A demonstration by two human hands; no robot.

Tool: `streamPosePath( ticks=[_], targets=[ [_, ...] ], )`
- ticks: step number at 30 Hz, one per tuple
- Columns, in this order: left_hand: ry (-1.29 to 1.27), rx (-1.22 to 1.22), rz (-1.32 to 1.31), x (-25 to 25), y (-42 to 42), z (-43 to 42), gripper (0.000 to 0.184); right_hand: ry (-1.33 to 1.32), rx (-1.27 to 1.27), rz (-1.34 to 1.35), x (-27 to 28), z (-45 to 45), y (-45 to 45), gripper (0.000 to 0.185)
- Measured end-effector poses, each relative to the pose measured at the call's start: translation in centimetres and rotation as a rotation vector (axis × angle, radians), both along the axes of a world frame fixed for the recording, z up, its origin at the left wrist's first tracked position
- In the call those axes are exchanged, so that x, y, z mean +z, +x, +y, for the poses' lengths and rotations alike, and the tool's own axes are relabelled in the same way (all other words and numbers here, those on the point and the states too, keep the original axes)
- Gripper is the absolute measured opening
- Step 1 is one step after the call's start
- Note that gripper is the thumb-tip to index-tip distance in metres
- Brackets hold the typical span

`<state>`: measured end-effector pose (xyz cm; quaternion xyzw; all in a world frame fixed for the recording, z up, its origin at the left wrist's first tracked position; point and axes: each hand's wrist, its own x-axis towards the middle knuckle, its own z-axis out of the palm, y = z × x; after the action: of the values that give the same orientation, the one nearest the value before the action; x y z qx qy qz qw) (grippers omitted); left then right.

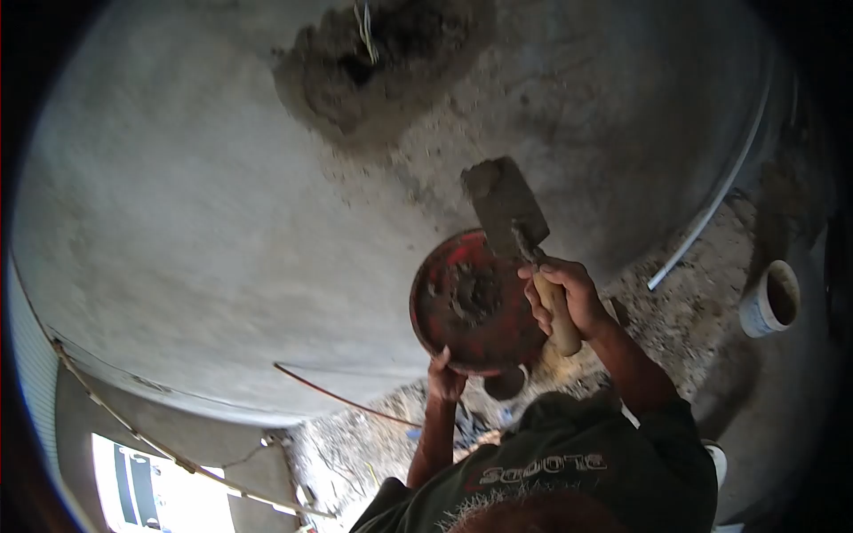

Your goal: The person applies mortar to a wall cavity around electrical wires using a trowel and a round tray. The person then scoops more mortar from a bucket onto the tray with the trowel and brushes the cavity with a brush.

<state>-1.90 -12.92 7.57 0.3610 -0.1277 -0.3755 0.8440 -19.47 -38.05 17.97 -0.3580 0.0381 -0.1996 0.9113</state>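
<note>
The left hand (446, 380) grips a round red pan (430, 324) of lumpy mortar (474, 293) – the right hand (573, 298) clasps a flat, mortar-smeared trowel (511, 206) near it, fingers around the rounded wooden handle (558, 318).

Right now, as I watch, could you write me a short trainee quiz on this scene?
1. Which hand grips the flat-bladed trowel with the pale wooden handle?
2. True or false: a dark, lumpy mix sits in the round red pan.
3. What pokes out of the dark, rough patch in the grey wall? (a) a wooden stick; (b) thin pale strands; (c) a bucket.

Key:
1. The right hand.
2. True.
3. b
</note>
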Motion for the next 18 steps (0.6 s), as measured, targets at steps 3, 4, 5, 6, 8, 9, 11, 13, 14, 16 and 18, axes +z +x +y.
streamPosePath(
  ticks=[3,4,5,6,8,9,11,13,14,16,18],
  targets=[
    [0.022,0.024,-0.045,0.7,-0.7,-0.2,0.064,-0.149,-0.313,-0.22,3.6,-2.2,0.4,0.04],
    [0.026,0.03,-0.05,0.7,-0.9,0.0,0.064,-0.277,-0.534,-0.35,5.1,-3.1,0.5,0.037],
    [0.017,0.053,-0.058,0.7,-0.9,0.4,0.063,-0.369,-0.784,-0.39,6.5,-4.1,0.8,0.032],
    [0.006,0.074,-0.064,0.8,-0.9,1.1,0.063,-0.464,-1.036,-0.425,8.0,-5.2,1.2,0.028],
    [0.016,0.12,-0.071,1.8,-1.8,2.6,0.062,-0.788,-1.617,-0.472,10.2,-8.6,1.0,0.027],
    [0.023,0.163,-0.082,2.0,-2.3,3.4,0.061,-0.806,-1.829,-0.503,11.6,-10.2,0.6,0.028],
    [-0.025,0.176,-0.058,2.0,-2.9,5.2,0.065,-0.824,-2.034,-0.545,13.4,-11.0,0.1,0.03],
    [-0.046,0.171,-0.086,2.4,-3.6,6.5,0.068,-0.56,-2.0,-0.652,14.4,-10.1,0.4,0.031],
    [-0.032,0.209,-0.126,2.4,-3.8,6.8,0.068,-0.502,-1.953,-0.682,13.6,-9.8,1.9,0.032],
    [-0.042,0.248,-0.116,2.3,-4.1,7.1,0.068,-0.489,-1.889,-0.694,12.2,-8.8,6.4,0.031],
    [-0.058,0.265,-0.07,0.9,-3.9,8.6,0.068,-0.876,-2.008,-0.557,10.2,-8.9,12.9,0.017]
  ],
)
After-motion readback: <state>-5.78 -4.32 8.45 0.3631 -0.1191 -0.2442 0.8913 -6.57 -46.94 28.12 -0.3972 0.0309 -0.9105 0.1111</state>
